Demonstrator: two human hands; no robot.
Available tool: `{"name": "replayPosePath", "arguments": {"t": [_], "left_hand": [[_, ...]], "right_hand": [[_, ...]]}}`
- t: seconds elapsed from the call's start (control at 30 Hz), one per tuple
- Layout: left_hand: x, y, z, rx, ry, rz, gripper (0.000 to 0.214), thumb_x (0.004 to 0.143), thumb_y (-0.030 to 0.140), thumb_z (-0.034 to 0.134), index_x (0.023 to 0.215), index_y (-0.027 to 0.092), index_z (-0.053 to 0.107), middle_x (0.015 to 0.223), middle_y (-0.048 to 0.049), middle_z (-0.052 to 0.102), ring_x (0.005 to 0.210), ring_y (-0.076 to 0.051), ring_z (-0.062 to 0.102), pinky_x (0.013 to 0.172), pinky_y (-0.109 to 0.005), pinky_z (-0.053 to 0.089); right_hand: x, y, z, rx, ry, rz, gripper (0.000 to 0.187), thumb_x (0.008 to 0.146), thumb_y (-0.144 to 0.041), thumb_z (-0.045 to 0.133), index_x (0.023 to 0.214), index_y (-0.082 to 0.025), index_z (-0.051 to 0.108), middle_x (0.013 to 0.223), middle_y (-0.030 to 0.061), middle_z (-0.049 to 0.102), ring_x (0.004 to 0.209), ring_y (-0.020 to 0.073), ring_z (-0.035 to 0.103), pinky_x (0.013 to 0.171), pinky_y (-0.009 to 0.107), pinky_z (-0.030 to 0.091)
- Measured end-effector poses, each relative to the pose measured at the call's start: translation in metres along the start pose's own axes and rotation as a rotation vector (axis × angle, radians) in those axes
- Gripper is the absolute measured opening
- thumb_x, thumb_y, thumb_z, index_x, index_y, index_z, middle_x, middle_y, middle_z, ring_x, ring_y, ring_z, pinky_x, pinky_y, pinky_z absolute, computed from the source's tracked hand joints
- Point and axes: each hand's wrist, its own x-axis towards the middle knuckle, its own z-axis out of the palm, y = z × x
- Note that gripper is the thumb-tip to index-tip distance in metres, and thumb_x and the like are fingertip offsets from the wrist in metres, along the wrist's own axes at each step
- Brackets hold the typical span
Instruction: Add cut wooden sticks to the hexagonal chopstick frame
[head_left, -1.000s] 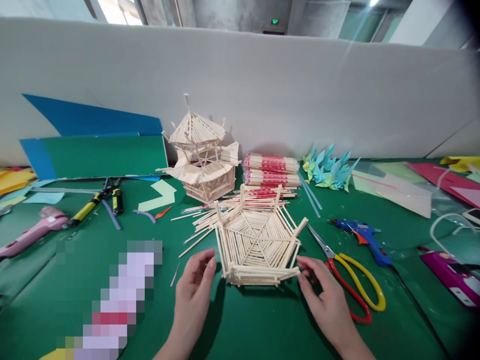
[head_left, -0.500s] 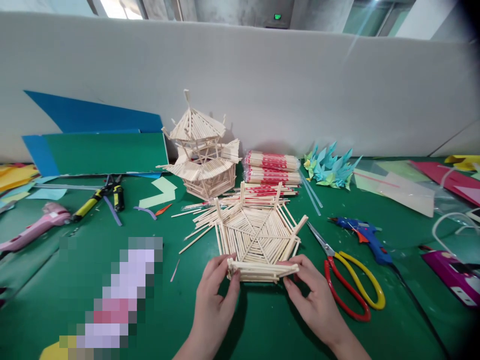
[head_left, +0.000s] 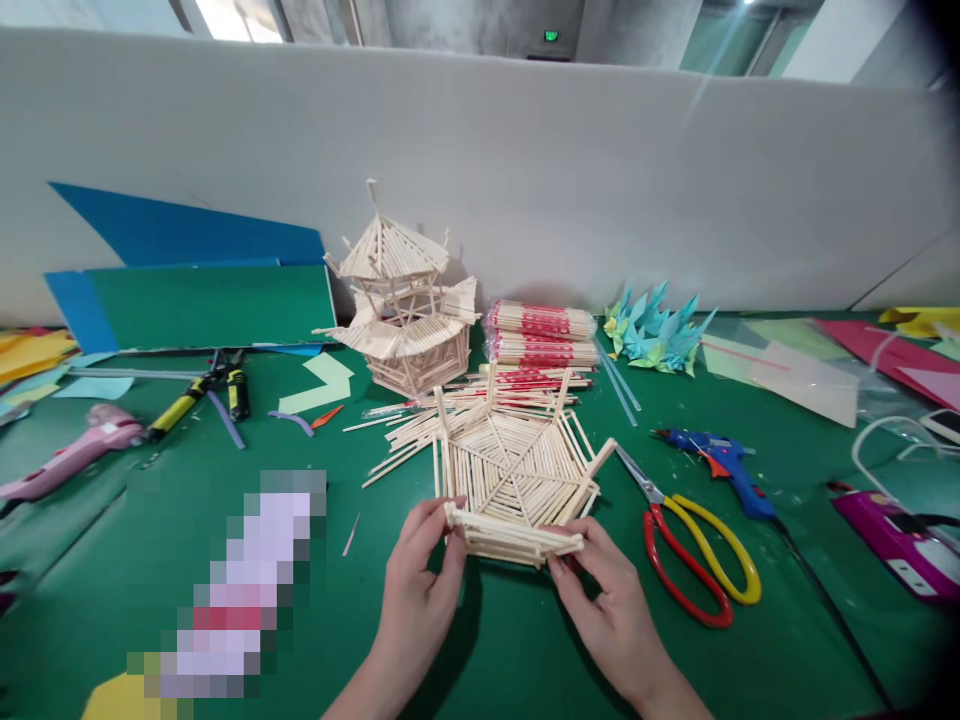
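A hexagonal frame of wooden sticks [head_left: 517,470] sits on the green table [head_left: 480,650] in front of me, its near edge lifted and slightly tilted. My left hand [head_left: 420,590] pinches the frame's near left corner. My right hand [head_left: 607,600] pinches the near right corner. Behind the frame lie loose wooden sticks [head_left: 397,440] and a finished stick pagoda [head_left: 401,300]. Wrapped bundles of chopsticks [head_left: 544,335] lie beside the pagoda.
Red and yellow scissors [head_left: 697,560] and a blue glue gun [head_left: 720,465] lie right of the frame. A pink glue gun [head_left: 67,460] and yellow-handled cutters [head_left: 195,395] lie at the left. Paper cranes [head_left: 660,335], coloured sheets [head_left: 202,300] and a white partition [head_left: 600,180] stand behind.
Both hands closed in from beside the frame onto its near corners, took hold and raised that edge. The frame turned slightly.
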Motion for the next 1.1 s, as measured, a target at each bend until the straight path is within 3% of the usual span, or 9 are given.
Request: {"name": "replayPosePath", "arguments": {"t": [0.33, 0.57, 0.63, 0.7, 0.8, 0.87, 0.9, 0.97, 1.1], "left_hand": [[0.024, -0.011, -0.027, -0.074, -0.023, -0.072, 0.024, 0.082, 0.020, 0.044, 0.091, 0.018, 0.066, 0.098, -0.0077, 0.056, 0.094, -0.021, 0.054, 0.075, -0.027, 0.044], [0.031, -0.027, -0.042, -0.170, 0.079, -0.128, 0.021, 0.076, 0.022, 0.052, 0.088, 0.020, 0.069, 0.103, -0.0062, 0.057, 0.106, -0.025, 0.049, 0.092, -0.034, 0.036], [0.028, -0.030, -0.043, -0.214, 0.142, -0.169, 0.021, 0.075, 0.021, 0.053, 0.091, 0.021, 0.068, 0.107, -0.0055, 0.055, 0.110, -0.025, 0.046, 0.093, -0.033, 0.035], [0.021, -0.031, -0.043, -0.268, 0.201, -0.235, 0.024, 0.074, 0.021, 0.054, 0.095, 0.021, 0.066, 0.110, -0.0049, 0.055, 0.111, -0.025, 0.046, 0.094, -0.033, 0.034], [0.012, -0.028, -0.039, -0.389, 0.258, -0.373, 0.029, 0.076, 0.024, 0.053, 0.104, 0.021, 0.061, 0.114, -0.0052, 0.057, 0.113, -0.024, 0.047, 0.096, -0.036, 0.034], [0.006, -0.022, -0.035, -0.482, 0.284, -0.464, 0.032, 0.079, 0.030, 0.051, 0.108, 0.020, 0.058, 0.118, -0.0070, 0.057, 0.115, -0.025, 0.047, 0.096, -0.038, 0.035], [0.004, -0.019, -0.032, -0.525, 0.296, -0.499, 0.034, 0.080, 0.034, 0.050, 0.110, 0.019, 0.057, 0.122, -0.0082, 0.055, 0.117, -0.025, 0.046, 0.096, -0.038, 0.036], [0.001, -0.014, -0.026, -0.603, 0.314, -0.552, 0.038, 0.082, 0.040, 0.048, 0.112, 0.018, 0.056, 0.128, -0.0104, 0.052, 0.120, -0.025, 0.044, 0.096, -0.039, 0.037], [-0.002, -0.006, -0.018, -0.710, 0.320, -0.602, 0.046, 0.083, 0.048, 0.043, 0.111, 0.014, 0.057, 0.128, -0.0125, 0.052, 0.122, -0.026, 0.042, 0.097, -0.040, 0.038]], "right_hand": [[-0.016, -0.017, 0.035, -0.158, -0.038, -0.127, 0.039, 0.079, -0.010, 0.044, 0.117, -0.016, 0.049, 0.085, 0.0061, 0.054, 0.073, 0.0167, 0.056, 0.064, 0.025, 0.048], [-0.023, -0.029, 0.065, -0.153, -0.093, -0.164, 0.065, 0.071, -0.013, 0.048, 0.133, -0.019, 0.032, 0.092, 0.0067, 0.059, 0.058, 0.0139, 0.054, 0.056, 0.026, 0.049], [-0.031, -0.037, 0.055, -0.147, -0.071, -0.183, 0.065, 0.071, -0.013, 0.048, 0.132, -0.024, 0.032, 0.090, 0.0039, 0.063, 0.048, 0.0115, 0.051, 0.051, 0.024, 0.048], [-0.036, -0.043, 0.030, -0.165, 0.041, -0.156, 0.048, 0.075, -0.014, 0.048, 0.120, -0.030, 0.047, 0.081, -0.0005, 0.065, 0.043, 0.0101, 0.048, 0.047, 0.022, 0.046], [-0.028, -0.034, -0.024, -0.232, 0.473, 0.005, 0.026, 0.082, -0.022, 0.049, 0.105, -0.028, 0.058, 0.082, 0.0032, 0.064, 0.061, 0.0145, 0.058, 0.054, 0.023, 0.047], [-0.011, -0.010, -0.054, -0.213, 0.679, 0.087, 0.033, 0.081, -0.027, 0.053, 0.114, -0.022, 0.055, 0.095, 0.0077, 0.062, 0.078, 0.0180, 0.059, 0.065, 0.027, 0.048], [0.000, 0.006, -0.064, -0.199, 0.665, 0.101, 0.041, 0.081, -0.028, 0.052, 0.121, -0.020, 0.049, 0.104, 0.0102, 0.060, 0.083, 0.0190, 0.058, 0.070, 0.029, 0.048], [0.020, 0.037, -0.071, -0.204, 0.474, 0.183, 0.055, 0.080, -0.028, 0.051, 0.133, -0.018, 0.036, 0.123, 0.0140, 0.051, 0.101, 0.0224, 0.054, 0.077, 0.033, 0.046], [0.040, 0.069, -0.056, -0.142, 0.169, 0.183, 0.050, 0.077, -0.023, 0.051, 0.127, -0.019, 0.044, 0.121, 0.0113, 0.056, 0.106, 0.0220, 0.055, 0.084, 0.036, 0.045]]}}
